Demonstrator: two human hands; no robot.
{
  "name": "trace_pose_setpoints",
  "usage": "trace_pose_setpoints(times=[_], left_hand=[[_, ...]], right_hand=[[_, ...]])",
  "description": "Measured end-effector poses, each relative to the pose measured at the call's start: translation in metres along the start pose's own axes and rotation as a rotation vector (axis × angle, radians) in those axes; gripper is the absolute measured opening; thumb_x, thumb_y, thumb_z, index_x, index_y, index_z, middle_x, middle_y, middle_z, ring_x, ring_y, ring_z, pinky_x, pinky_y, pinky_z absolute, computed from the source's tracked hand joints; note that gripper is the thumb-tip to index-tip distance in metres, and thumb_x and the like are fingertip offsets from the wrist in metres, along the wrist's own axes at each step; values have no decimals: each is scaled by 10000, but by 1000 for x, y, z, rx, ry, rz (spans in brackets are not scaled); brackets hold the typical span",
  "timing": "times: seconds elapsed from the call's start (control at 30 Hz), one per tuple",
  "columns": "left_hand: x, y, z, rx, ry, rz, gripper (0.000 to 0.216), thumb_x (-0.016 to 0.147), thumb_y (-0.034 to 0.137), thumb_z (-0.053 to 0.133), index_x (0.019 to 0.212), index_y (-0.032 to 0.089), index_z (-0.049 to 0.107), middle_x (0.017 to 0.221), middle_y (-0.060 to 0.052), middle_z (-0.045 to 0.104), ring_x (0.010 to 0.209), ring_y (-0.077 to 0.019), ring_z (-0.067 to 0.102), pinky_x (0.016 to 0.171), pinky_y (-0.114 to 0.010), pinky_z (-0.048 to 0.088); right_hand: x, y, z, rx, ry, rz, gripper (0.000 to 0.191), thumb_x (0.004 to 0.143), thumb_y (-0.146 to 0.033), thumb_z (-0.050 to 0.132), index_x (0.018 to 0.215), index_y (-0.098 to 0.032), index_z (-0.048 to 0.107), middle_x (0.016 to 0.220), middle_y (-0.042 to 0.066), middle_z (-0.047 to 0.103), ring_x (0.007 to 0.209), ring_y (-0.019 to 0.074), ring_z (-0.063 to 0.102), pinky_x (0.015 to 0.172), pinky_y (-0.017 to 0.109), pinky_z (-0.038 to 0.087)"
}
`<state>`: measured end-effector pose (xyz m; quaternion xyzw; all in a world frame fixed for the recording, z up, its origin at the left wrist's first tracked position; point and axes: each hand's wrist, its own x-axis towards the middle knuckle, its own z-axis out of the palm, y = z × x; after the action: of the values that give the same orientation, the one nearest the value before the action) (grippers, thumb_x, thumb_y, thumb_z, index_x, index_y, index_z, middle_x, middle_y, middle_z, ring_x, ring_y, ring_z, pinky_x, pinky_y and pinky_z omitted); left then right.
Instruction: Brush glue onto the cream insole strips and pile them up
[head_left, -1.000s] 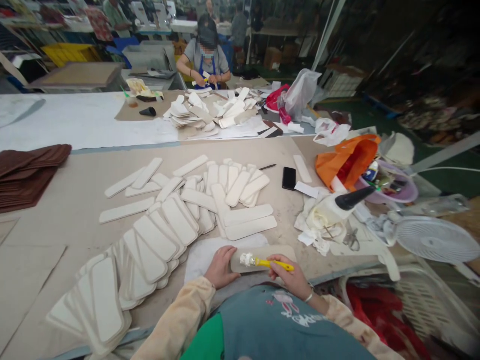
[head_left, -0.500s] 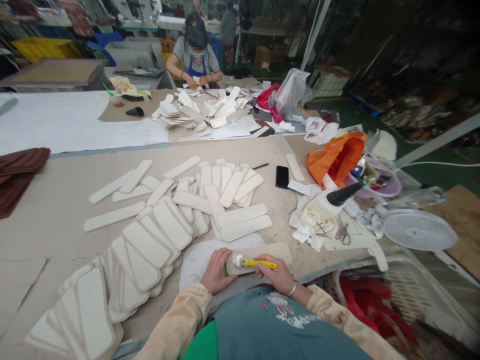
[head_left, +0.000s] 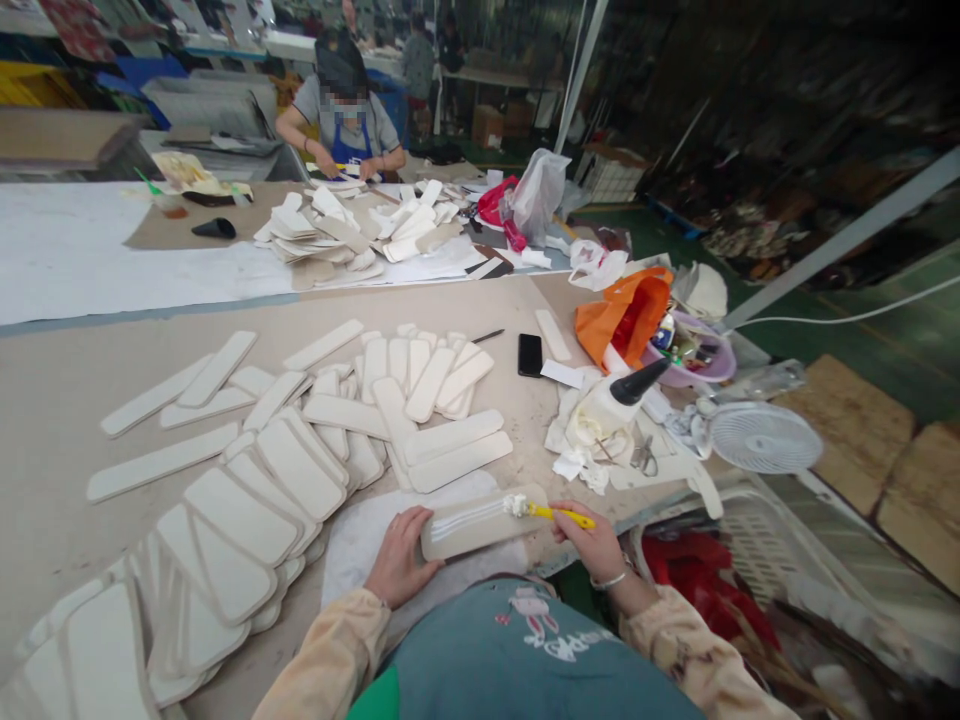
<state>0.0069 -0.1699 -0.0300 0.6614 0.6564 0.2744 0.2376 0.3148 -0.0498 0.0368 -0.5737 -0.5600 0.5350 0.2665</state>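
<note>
My left hand (head_left: pixel 399 560) presses down on the left end of a long beige strip (head_left: pixel 480 522) lying at the table's near edge, fingers curled over it. My right hand (head_left: pixel 592 540) grips a yellow-handled brush (head_left: pixel 551 512) whose white, glue-laden bristles rest on the strip's right end. A wet white streak runs along the strip. A white sheet (head_left: pixel 360 535) lies under the strip.
Several cream strips and wider padded pieces (head_left: pixel 300 440) fan across the table. To the right are a black phone (head_left: pixel 529 354), a glue bottle with black nozzle (head_left: pixel 619 395), scissors (head_left: pixel 643 455), an orange bag (head_left: pixel 622 315) and a small fan (head_left: pixel 765 437). A person works at the far table (head_left: pixel 341 110).
The brush has swept from the strip's left end to its right end, leaving a glue streak. My view has shifted to the right, so everything sits further left.
</note>
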Motion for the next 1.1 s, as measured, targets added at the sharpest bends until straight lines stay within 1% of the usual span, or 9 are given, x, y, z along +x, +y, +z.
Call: trace_pose_setpoints(times=[0.2,0.33,0.43,0.57,0.67,0.77,0.93,1.03,1.1], left_hand=[[0,-2,1,11,0,20,664,658,384,627,1244,185,387,1220,-135,464,1138,-289,435,964,-498,358],[-2,-4,2,3,2,11,699,658,403,626,1269,188,363,1234,-140,455,1154,-292,422,976,-511,332],[-2,-2,-2,-12,-15,-19,783,632,420,650,1304,193,318,1248,-144,447,1161,-299,415,976,-521,318],[-3,0,-8,-17,-55,-16,800,600,424,677,1289,194,341,1257,-139,439,1166,-293,408,994,-516,297],[-3,0,-8,0,-59,13,760,612,429,663,1271,192,370,1249,-138,447,1161,-285,412,1003,-520,286],[-3,-2,-6,25,-40,35,739,623,439,648,1264,185,383,1243,-142,454,1156,-285,419,1002,-525,285],[-3,-4,-3,65,-24,53,727,624,463,638,1245,166,401,1220,-148,475,1136,-283,440,1010,-532,271],[-2,-3,-2,87,-21,53,712,639,466,623,1242,162,398,1207,-149,486,1131,-281,445,1011,-531,273],[-2,-2,-2,102,-19,53,704,643,463,620,1237,156,400,1200,-153,492,1124,-282,451,1008,-531,281]], right_hand=[[3,6,-28,-51,95,-20,341,746,-424,577,928,-139,620,592,10,624,523,144,583,550,269,497],[-6,-3,-30,-61,139,-43,337,741,-422,587,921,-138,615,590,9,619,514,140,574,537,261,491],[-15,-14,-14,-14,39,-54,318,764,-401,575,942,-139,609,612,11,625,527,132,576,545,248,488],[-19,-27,26,40,-211,-55,300,785,-382,558,950,-136,612,617,14,632,547,124,586,562,235,488],[-18,-32,58,-1,-380,-78,284,789,-368,546,942,-143,627,615,10,635,543,119,593,551,226,488],[-16,-34,78,-71,-473,-123,273,786,-358,544,937,-152,642,631,10,641,527,113,594,525,212,485],[-14,-38,86,-193,-510,-238,258,805,-345,523,933,-165,657,647,11,645,539,111,593,532,200,476],[-14,-38,80,-267,-497,-296,241,809,-330,516,917,-175,667,675,12,654,577,114,595,566,202,475],[-14,-33,72,-295,-472,-298,239,810,-329,511,914,-179,665,695,14,661,581,113,596,567,199,477]])
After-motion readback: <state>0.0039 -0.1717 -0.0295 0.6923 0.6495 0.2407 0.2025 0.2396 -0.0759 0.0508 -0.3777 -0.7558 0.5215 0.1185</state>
